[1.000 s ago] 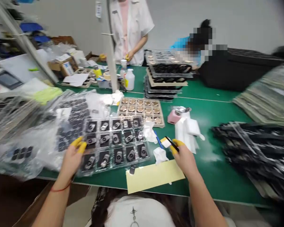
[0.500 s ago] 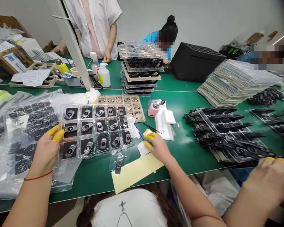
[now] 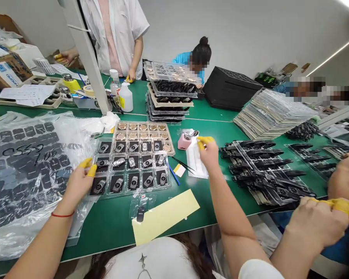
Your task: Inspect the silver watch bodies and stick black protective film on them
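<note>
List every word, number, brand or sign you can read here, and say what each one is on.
"100": handwritten on the plastic bag, as best I can read it; the line above is an unclear scrawl starting with "C".

Too small or blurred to read:
Pink bottle: dark lettering.
Black tag: pale print.
Watch cases: tiny markings, if any.
Cardboard box: printed label.
Papers: faint print.

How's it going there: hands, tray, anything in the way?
Left hand at watch tray, left edge; right hand over white cloth by pink bottle; tweezers and blue stick between hands.
</note>
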The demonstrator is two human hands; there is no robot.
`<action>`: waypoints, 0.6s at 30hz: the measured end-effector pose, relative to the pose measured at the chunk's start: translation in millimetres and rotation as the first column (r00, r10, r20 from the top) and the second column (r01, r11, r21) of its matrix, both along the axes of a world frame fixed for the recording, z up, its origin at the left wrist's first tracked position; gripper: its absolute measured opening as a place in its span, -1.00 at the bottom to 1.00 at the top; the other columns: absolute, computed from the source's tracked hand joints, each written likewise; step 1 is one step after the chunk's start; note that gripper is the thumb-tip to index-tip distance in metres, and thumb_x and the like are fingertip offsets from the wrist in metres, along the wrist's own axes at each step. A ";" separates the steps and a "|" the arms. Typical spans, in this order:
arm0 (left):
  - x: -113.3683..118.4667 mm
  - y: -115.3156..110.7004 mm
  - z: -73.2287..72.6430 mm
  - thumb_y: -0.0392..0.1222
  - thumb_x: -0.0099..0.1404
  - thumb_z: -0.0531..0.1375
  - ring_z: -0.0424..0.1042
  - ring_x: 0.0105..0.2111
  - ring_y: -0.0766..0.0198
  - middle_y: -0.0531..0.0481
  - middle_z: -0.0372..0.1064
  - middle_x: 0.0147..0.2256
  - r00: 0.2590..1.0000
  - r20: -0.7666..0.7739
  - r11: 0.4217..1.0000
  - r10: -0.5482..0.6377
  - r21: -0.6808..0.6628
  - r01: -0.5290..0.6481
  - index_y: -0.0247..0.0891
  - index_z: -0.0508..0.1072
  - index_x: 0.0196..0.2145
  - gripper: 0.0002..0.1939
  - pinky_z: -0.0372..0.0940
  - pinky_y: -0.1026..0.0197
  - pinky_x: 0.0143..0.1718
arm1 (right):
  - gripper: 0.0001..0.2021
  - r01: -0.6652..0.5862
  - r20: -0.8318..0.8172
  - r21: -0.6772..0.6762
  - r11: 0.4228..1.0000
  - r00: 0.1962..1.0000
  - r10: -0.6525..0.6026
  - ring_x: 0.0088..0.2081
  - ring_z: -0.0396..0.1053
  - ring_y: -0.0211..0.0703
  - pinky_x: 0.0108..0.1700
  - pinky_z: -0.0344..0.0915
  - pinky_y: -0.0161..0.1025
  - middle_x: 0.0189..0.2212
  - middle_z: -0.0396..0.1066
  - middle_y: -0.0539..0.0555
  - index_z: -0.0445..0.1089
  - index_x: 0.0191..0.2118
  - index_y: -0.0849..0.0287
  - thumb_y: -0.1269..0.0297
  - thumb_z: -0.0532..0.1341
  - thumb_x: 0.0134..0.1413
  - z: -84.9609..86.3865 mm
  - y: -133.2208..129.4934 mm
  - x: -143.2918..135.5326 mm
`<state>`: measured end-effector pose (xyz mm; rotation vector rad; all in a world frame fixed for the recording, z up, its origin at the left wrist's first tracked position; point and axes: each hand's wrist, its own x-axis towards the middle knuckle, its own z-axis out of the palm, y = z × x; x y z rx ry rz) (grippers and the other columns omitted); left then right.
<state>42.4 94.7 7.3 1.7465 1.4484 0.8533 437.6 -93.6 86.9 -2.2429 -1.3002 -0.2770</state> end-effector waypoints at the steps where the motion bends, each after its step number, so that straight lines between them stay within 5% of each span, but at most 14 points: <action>1: 1.6 -12.6 3.0 -0.09 0.13 0.23 0.23 0.13 -0.24 -0.34 0.34 0.03 0.998 -0.056 0.997 0.007 0.083 -0.002 -0.38 0.36 0.05 -0.45 0.09 -0.30 0.14 | -0.67 0.025 0.015 -0.013 1.000 1.000 -0.025 -0.07 0.26 0.03 -0.07 0.23 -0.09 -0.11 0.34 0.29 0.39 -0.03 0.33 0.44 -0.03 0.21 2.9 11.0 9.8; 3: 7.7 -49.0 9.3 -0.11 0.18 0.21 -0.09 0.29 -0.25 -0.33 0.03 0.25 0.980 -0.200 0.936 -0.010 0.342 0.080 -0.35 0.30 0.13 -0.42 -0.17 -0.32 0.26 | -0.69 0.042 0.042 -0.071 0.997 0.998 -0.039 -0.05 0.23 0.04 -0.04 0.18 -0.08 -0.13 0.34 0.28 0.41 -0.05 0.33 0.43 -0.01 0.22 2.4 31.9 24.2; 5: 14.8 -93.2 13.8 -0.20 0.26 0.15 0.05 0.27 -0.08 -0.24 0.16 0.20 0.913 -0.287 0.760 -0.290 0.510 0.402 -0.23 0.33 0.12 -0.54 -0.04 -0.20 0.27 | -0.71 0.051 0.065 -0.148 0.988 0.997 -0.042 -0.05 0.21 0.07 -0.07 0.16 -0.07 -0.15 0.32 0.29 0.43 -0.10 0.33 0.41 0.01 0.22 -3.3 47.1 30.7; 6: 17.3 -114.7 14.9 -0.25 0.29 0.11 0.12 0.25 0.02 -0.16 0.25 0.16 0.751 -0.339 0.605 -0.567 0.448 0.659 -0.12 0.32 0.13 -0.56 0.00 -0.16 0.28 | -0.73 0.048 0.076 -0.188 0.981 0.997 -0.035 -0.07 0.21 0.07 -0.09 0.16 -0.08 -0.15 0.32 0.29 0.45 -0.13 0.33 0.40 0.02 0.22 -6.5 51.6 31.1; 7: 18.6 -133.8 15.1 -0.28 0.30 0.09 0.12 0.25 0.07 -0.12 0.26 0.16 0.476 -0.350 0.371 -0.807 0.326 0.870 -0.05 0.29 0.15 -0.54 0.01 -0.12 0.29 | -0.74 0.040 0.086 -0.224 0.974 0.996 -0.021 -0.08 0.22 0.06 -0.12 0.16 -0.10 -0.15 0.31 0.30 0.46 -0.17 0.34 0.39 0.04 0.21 -9.0 54.1 29.9; 9: 17.6 -161.7 13.1 -0.32 0.30 0.10 0.17 0.23 0.22 0.05 0.30 0.15 0.299 -0.347 0.226 -0.889 0.236 0.945 0.11 0.29 0.13 -0.50 0.03 0.05 0.32 | -0.78 0.010 0.106 -0.282 0.959 0.994 0.021 -0.13 0.24 0.04 -0.17 0.14 -0.13 -0.16 0.30 0.32 0.47 -0.25 0.37 0.39 0.09 0.17 -11.1 53.8 25.0; 13: 7.4 -180.1 11.0 -0.43 0.28 0.06 0.22 0.19 0.24 0.11 0.40 0.05 0.343 -0.296 0.286 -0.892 0.220 0.933 0.14 0.33 0.10 -0.45 -0.10 0.02 0.35 | -0.81 -0.065 0.138 -0.320 0.945 0.984 0.114 -0.22 0.27 0.00 -0.26 0.06 -0.14 -0.26 0.32 0.35 0.49 -0.34 0.46 0.52 0.12 0.04 -7.3 48.6 20.3; 16: 1.5 -179.2 22.3 -0.39 0.26 0.11 0.40 0.05 0.30 0.19 0.51 -0.09 0.430 -0.235 0.358 -0.872 0.293 0.887 0.17 0.44 -0.04 -0.55 0.15 0.20 0.24 | -0.74 -0.122 0.142 -0.299 0.947 0.975 0.170 -0.26 0.28 -0.04 -0.29 0.03 -0.12 -0.32 0.35 0.36 0.50 -0.37 0.50 0.50 0.06 0.05 -0.7 51.2 23.2; 18: -4.9 -172.9 36.0 -0.36 0.25 0.14 0.48 -0.04 0.30 0.19 0.52 -0.11 0.552 -0.185 0.472 -0.813 0.348 0.810 0.11 0.45 -0.04 -0.59 0.35 0.27 0.09 | -0.69 -0.135 0.144 -0.267 0.954 0.973 0.178 -0.26 0.28 -0.03 -0.29 0.04 -0.10 -0.32 0.36 0.38 0.51 -0.35 0.53 0.49 0.02 0.06 6.6 51.6 22.7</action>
